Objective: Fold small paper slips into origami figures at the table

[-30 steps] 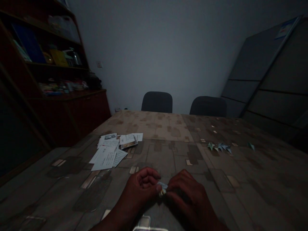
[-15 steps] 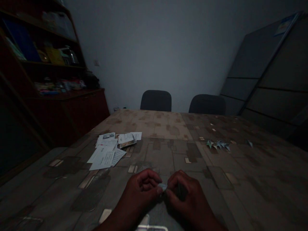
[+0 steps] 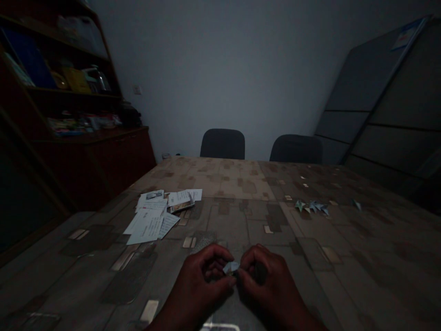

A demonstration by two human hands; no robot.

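A small folded piece of pale paper (image 3: 231,267) is between my two hands, just above the near part of the table. My left hand (image 3: 202,275) is curled, its thumb and forefinger at the paper's left and lower side. On the other side, my right hand (image 3: 268,274) pinches the right end between thumb and forefinger. The fingertips cover part of the paper, so its full shape is hidden. Farther off to the right lie several small folded paper figures (image 3: 313,207), with one more folded figure (image 3: 356,204) apart from them.
A pile of printed paper sheets and cards (image 3: 148,223) lies on the left of the patterned tablecloth (image 3: 237,184). Two dark chairs (image 3: 223,144) stand at the far edge. A wooden cabinet (image 3: 120,156) with loaded shelves is at the left; grey panels (image 3: 358,87) rise at the right.
My left fingers have shifted on the paper and more of its pale surface shows between my hands. My right hand keeps its pinch almost in place. The view has moved slightly.
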